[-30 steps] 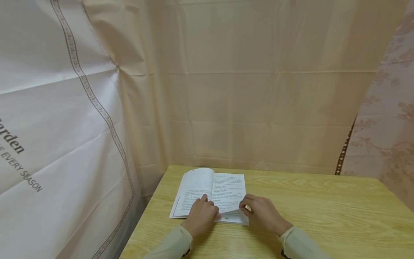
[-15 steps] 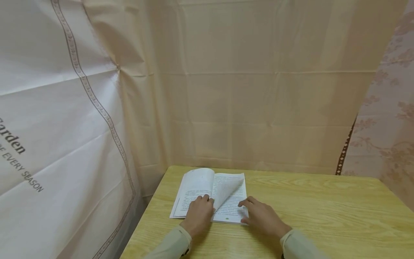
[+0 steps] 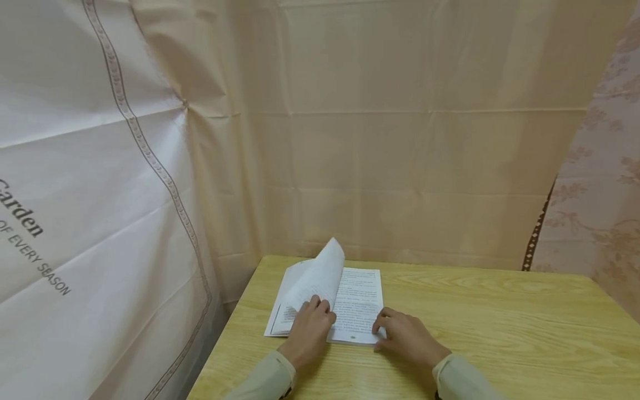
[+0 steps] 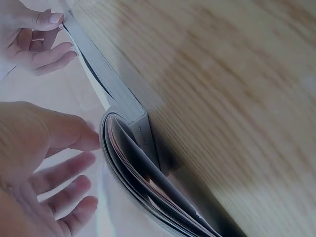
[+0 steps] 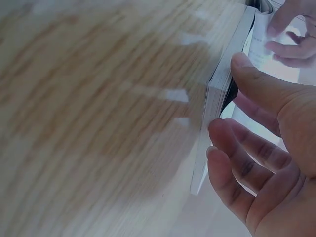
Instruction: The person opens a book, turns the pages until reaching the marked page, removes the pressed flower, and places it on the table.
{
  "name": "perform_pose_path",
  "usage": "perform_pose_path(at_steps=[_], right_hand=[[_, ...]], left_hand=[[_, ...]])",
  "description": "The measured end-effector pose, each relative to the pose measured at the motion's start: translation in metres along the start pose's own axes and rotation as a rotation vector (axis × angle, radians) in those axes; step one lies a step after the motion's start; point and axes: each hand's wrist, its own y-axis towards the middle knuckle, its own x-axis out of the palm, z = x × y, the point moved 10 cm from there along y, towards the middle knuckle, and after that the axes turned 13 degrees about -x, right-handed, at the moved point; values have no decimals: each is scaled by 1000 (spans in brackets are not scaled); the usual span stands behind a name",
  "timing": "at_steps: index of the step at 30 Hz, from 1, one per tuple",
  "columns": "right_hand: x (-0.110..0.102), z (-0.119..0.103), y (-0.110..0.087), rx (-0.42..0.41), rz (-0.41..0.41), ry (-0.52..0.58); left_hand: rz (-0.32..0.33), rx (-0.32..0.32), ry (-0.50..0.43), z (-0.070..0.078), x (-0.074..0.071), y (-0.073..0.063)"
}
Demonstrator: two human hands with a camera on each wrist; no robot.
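An open book (image 3: 356, 305) with printed pages lies at the table's left part. One of its leaves (image 3: 320, 275) stands raised and curled over the left half, its tip pointing up and back. My left hand (image 3: 311, 328) rests on the lower part of the pages beside the spine, fingers loosely bent; in the left wrist view its thumb (image 4: 81, 132) is at the curved page edges. At the lower right corner, my right hand (image 3: 405, 336) holds the page edges between thumb and bent fingers. A dark gap (image 5: 229, 94) shows under the top page there, in the right wrist view.
The wooden table (image 3: 480, 328) extends to the right of the book. A beige cloth (image 3: 390, 166) hangs behind it, a white printed cloth (image 3: 110, 222) on the left and a floral one (image 3: 595, 222) on the right.
The leaf that my right hand was lifting has swung up and over to the left. My right hand let it go and closed again at the lower right corner; my left hand stayed nearly still.
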Motion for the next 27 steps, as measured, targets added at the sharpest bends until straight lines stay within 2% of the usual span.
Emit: perform_pose_path(at_steps=[6, 11, 14, 19, 27], right_hand=[[2, 2, 0, 11, -23, 22], [1, 2, 1, 21, -27, 17], [0, 1, 2, 10, -22, 25], [-3, -1, 2, -21, -2, 34], [-9, -3, 0, -61, 46, -14]], left_hand=[[-81, 14, -23, 1, 6, -3], [-133, -20, -67, -2, 13, -5], [-143, -28, -90, -2, 13, -6], [-167, -30, -77, -1, 13, -5], [-173, -36, -67, 0, 13, -3]])
